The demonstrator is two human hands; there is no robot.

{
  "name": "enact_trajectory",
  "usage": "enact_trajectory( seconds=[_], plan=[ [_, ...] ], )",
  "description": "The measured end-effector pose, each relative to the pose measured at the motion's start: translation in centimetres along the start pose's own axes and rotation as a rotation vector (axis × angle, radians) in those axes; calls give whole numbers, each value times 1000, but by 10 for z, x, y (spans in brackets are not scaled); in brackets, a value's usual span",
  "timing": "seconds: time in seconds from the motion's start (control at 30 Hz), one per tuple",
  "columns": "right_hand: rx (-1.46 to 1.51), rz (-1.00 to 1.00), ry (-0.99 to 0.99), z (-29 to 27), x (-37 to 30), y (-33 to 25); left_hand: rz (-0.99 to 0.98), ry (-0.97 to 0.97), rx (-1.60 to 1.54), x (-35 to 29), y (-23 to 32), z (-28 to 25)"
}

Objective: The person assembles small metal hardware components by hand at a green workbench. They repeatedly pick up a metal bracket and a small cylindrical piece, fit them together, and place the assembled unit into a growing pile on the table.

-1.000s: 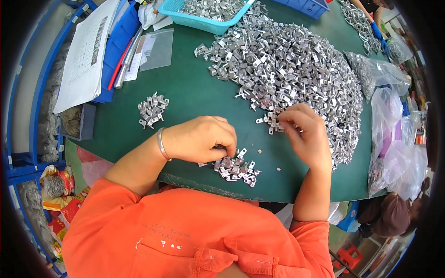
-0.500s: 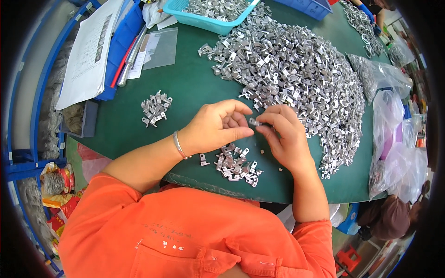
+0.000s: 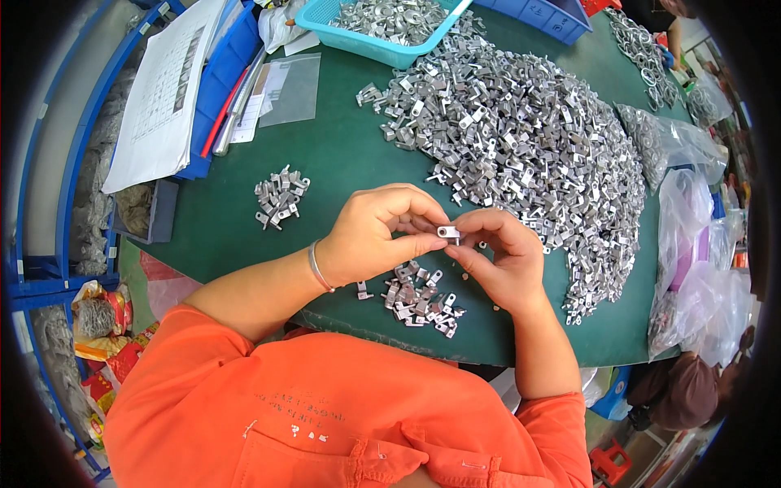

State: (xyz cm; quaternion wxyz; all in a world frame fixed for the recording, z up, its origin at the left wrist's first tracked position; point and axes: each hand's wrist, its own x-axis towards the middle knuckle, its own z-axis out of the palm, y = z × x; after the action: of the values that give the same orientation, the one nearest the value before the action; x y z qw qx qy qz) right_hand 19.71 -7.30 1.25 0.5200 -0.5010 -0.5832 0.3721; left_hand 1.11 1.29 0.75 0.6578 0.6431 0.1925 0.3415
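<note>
Green tabletop (image 3: 220,224) below, L fingers (image 3: 419,244) & R fingers (image 3: 498,220) pinch 1 metal clip (image 3: 451,233), long axis approx. side-to-side, holed end L.

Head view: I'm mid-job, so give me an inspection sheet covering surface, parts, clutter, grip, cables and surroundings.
Surface: green table, pale specks below the right hand.
Job's things: large heap of metal parts; near pile toward the person; left pile, apart from both.
Clutter: papers and red pen at left; turquoise basket with metal parts, far side; clear bags at right.
Grip: left hand and right hand hold one bracket between their fingertips.
Cables: nothing seen.
Surroundings: blue shelves at left; red stool lower right; another person's arm upper right.
</note>
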Motion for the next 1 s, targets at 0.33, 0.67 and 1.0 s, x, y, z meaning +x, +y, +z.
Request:
enact_trajectory(
  seconds=[0.33, 0.67, 1.0],
  plan=[
    [-340, -207, -55, -18, 11, -20, 255, -80, 409, 4, 13, -9],
    [-1043, -35, -4, -27, 0, -15, 56, -649, 488, 8, 20, -32],
    [-488, 141, 63, -19, 3, -11, -69, -223, 472, 4, 8, -4]
  ],
)
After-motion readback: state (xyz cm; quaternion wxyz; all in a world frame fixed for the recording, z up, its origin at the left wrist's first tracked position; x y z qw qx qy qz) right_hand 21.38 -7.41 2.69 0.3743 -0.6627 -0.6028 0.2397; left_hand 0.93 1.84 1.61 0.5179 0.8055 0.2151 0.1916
